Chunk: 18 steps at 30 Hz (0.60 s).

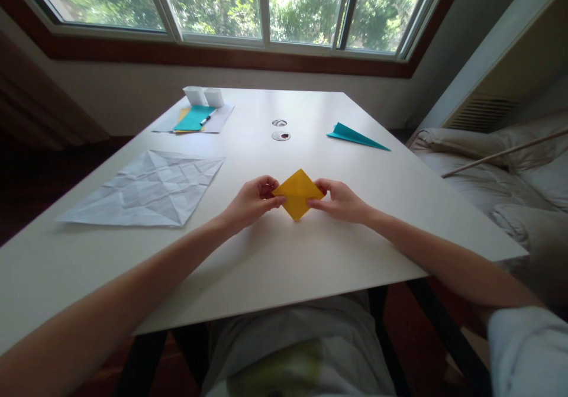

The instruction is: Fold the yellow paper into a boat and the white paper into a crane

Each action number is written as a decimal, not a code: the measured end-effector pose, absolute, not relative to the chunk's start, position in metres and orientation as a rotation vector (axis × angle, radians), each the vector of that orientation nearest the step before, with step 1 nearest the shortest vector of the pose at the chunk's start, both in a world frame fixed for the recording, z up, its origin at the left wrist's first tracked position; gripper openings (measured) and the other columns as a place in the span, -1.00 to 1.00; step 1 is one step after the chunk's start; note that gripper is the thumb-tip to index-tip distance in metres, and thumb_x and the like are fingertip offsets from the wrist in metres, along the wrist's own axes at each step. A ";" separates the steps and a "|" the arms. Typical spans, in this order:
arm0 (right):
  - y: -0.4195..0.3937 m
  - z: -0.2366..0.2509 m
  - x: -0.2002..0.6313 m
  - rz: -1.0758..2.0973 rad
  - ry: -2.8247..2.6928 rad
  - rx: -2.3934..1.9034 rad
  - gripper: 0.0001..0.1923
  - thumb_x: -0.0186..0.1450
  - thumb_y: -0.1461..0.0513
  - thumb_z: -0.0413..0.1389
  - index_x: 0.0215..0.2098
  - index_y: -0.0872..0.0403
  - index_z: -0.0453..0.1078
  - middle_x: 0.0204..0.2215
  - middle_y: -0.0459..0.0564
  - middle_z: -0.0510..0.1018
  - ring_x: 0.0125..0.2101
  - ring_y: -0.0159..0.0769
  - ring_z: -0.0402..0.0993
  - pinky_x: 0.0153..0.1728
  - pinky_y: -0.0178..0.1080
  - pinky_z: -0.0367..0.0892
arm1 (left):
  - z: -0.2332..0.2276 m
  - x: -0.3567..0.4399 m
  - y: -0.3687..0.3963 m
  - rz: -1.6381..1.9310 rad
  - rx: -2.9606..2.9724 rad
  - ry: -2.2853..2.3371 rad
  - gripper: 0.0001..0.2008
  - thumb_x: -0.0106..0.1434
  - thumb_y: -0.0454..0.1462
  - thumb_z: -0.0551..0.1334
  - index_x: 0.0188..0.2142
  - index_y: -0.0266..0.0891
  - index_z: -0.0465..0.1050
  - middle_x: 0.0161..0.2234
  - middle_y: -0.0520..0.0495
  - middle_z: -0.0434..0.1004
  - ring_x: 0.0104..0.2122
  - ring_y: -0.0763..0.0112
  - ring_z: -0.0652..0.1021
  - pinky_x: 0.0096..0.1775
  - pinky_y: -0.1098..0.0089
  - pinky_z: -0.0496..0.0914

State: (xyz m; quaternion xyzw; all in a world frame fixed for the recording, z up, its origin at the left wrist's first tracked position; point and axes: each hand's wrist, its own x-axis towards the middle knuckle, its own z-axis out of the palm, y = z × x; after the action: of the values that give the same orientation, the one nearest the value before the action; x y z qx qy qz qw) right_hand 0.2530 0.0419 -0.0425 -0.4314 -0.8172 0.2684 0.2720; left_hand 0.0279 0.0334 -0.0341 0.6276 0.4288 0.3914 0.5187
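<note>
A yellow piece of folded paper, diamond-shaped with a crease across its middle, is held up just over the front part of the white table. My left hand pinches its left corner, thumb in front and fingers behind. At the opposite corner, my right hand grips the paper the same way. The lower point of the diamond hangs close to the tabletop; whether it touches I cannot tell.
Creased white paper lies spread on the table to the left. A teal paper plane rests at the right. Farther back left are teal sheets, a pen and white folded paper boxes. Two round discs sit mid-table.
</note>
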 end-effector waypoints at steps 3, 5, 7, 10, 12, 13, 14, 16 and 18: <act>0.043 -0.038 0.254 0.694 -2.163 -1.112 -0.82 0.19 0.15 0.10 -0.31 0.09 0.41 -0.42 -0.11 0.51 -0.45 -0.38 0.34 -0.42 -0.31 0.20 | -0.031 0.026 0.033 0.977 1.520 1.031 -0.71 -0.05 -0.23 0.36 -0.37 -0.32 0.33 -0.48 0.01 0.46 -0.51 0.52 0.46 -0.46 0.48 0.33; 0.042 -0.036 0.254 0.556 -2.136 -1.082 -0.85 0.18 0.17 0.12 -0.34 0.08 0.41 -0.44 -0.10 0.51 -0.44 -0.37 0.33 -0.42 -0.31 0.20 | -0.030 0.024 0.032 1.035 1.612 1.027 -0.74 -0.02 -0.22 0.35 -0.40 -0.32 0.37 -0.47 -0.02 0.49 -0.47 0.46 0.49 -0.42 0.44 0.37; 0.040 -0.035 0.256 0.368 -2.147 -1.013 -0.90 0.18 0.20 0.13 -0.37 0.08 0.41 -0.44 -0.08 0.51 -0.39 -0.34 0.33 -0.36 -0.29 0.24 | -0.030 0.022 0.032 1.075 1.794 1.037 -0.79 0.05 -0.20 0.31 -0.39 -0.32 0.41 -0.42 -0.06 0.53 -0.42 0.40 0.52 -0.35 0.40 0.42; 0.041 -0.036 0.259 0.140 -2.282 -0.868 -0.93 0.20 0.28 0.10 -0.36 0.07 0.42 -0.42 -0.05 0.53 -0.32 -0.30 0.32 -0.23 -0.25 0.25 | -0.032 0.019 0.031 0.997 2.202 1.048 -0.84 0.16 -0.22 0.21 -0.36 -0.29 0.46 -0.33 -0.09 0.56 -0.36 0.40 0.54 -0.28 0.39 0.43; 0.043 -0.039 0.261 0.059 -2.406 -0.813 -0.91 0.20 0.30 0.09 -0.33 0.07 0.44 -0.39 -0.04 0.54 -0.29 -0.27 0.31 -0.20 -0.23 0.25 | -0.034 0.016 0.032 0.869 2.454 1.010 -0.84 0.20 -0.25 0.16 -0.34 -0.27 0.48 -0.31 -0.10 0.56 -0.35 0.40 0.53 -0.27 0.40 0.42; 0.044 -0.040 0.263 0.035 -2.466 -0.803 -0.90 0.20 0.30 0.09 -0.32 0.07 0.44 -0.38 -0.03 0.55 -0.28 -0.26 0.31 -0.20 -0.22 0.25 | -0.035 0.015 0.033 0.794 2.555 0.977 -0.84 0.21 -0.26 0.15 -0.33 -0.27 0.48 -0.31 -0.10 0.56 -0.33 0.39 0.53 -0.26 0.39 0.42; 0.045 -0.041 0.263 0.026 -2.526 -0.799 -0.89 0.21 0.30 0.09 -0.31 0.07 0.45 -0.36 -0.02 0.55 -0.27 -0.25 0.32 -0.20 -0.21 0.25 | -0.036 0.014 0.035 0.717 2.633 0.941 -0.84 0.22 -0.28 0.14 -0.32 -0.26 0.49 -0.31 -0.10 0.56 -0.31 0.38 0.52 -0.24 0.39 0.42; 0.047 -0.041 0.265 0.049 -2.634 -0.792 -0.86 0.23 0.27 0.08 -0.27 0.07 0.46 -0.31 0.00 0.55 -0.24 -0.23 0.33 -0.19 -0.20 0.25 | -0.038 0.012 0.037 0.583 2.732 0.880 -0.83 0.22 -0.30 0.12 -0.29 -0.24 0.50 -0.28 -0.09 0.57 -0.26 0.36 0.51 -0.21 0.39 0.41; 0.048 -0.040 0.268 0.108 -2.706 -0.776 -0.81 0.25 0.23 0.06 -0.20 0.08 0.46 -0.27 0.03 0.54 -0.23 -0.24 0.34 -0.18 -0.19 0.26 | -0.040 0.011 0.039 0.517 2.785 0.841 -0.82 0.22 -0.31 0.13 -0.27 -0.23 0.51 -0.25 -0.07 0.58 -0.23 0.36 0.51 -0.20 0.39 0.41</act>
State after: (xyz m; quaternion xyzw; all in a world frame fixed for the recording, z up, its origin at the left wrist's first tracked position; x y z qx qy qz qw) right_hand 0.2676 0.0478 -0.0404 -0.2718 -0.9480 0.0380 0.1613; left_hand 0.0107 0.0390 -0.0399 0.9385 0.2833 0.1743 0.0931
